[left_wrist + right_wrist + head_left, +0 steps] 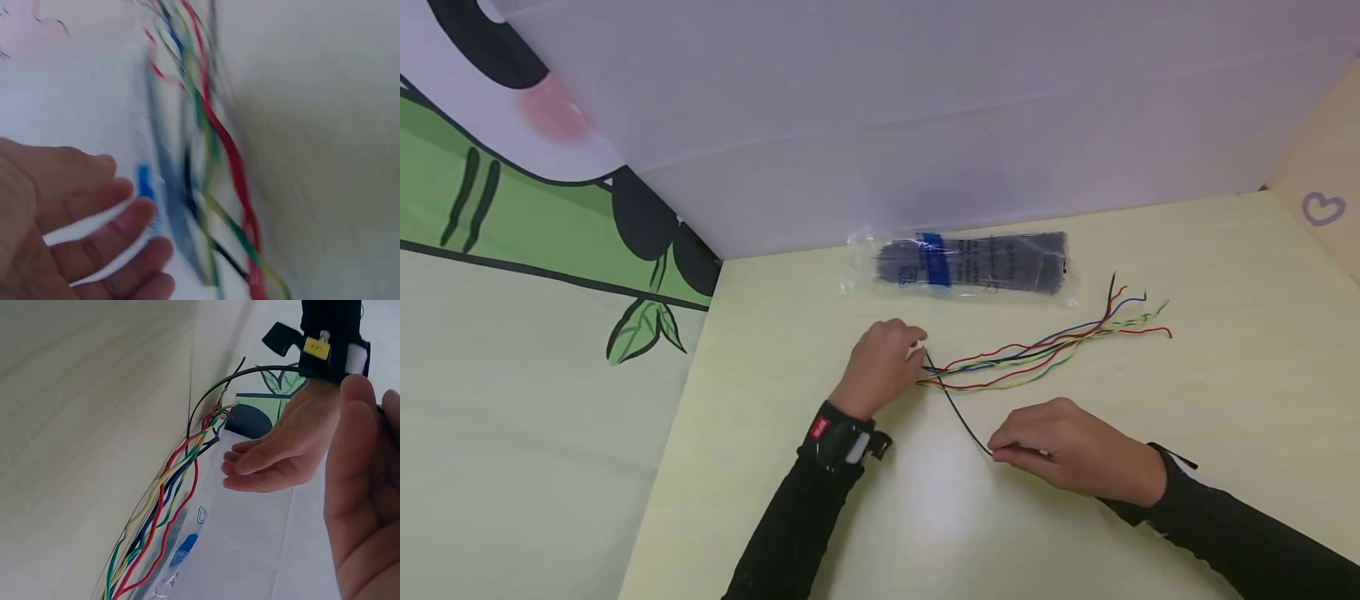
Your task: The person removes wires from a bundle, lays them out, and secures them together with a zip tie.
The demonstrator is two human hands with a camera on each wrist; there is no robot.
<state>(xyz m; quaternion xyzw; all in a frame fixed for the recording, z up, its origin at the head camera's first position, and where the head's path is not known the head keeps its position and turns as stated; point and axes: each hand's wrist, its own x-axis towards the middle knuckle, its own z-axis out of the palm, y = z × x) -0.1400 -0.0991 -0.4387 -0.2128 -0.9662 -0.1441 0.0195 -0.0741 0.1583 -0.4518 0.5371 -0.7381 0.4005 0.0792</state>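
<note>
My right hand (1075, 450) pinches a thin black cable tie (961, 417) between thumb and fingers. The tie slants up and left, crossing the left end of a bundle of wires (1078, 336) in red, blue, green, yellow and black. A further black end sticks out past the right wrist. My left hand (880, 367) is beside the bundle's left end, its fingers loosely bent and apart. In the left wrist view, the left hand (87, 225) holds nothing and the wires are blurred. The right wrist view shows the tie (269, 367) arching over near the wire ends.
Behind the wires, a clear plastic bag (992, 260) of dark cable ties lies on the pale table (925, 525). A white wall (962, 125) stands at the back, and a panel with a cartoon drawing (535, 217) is on the left.
</note>
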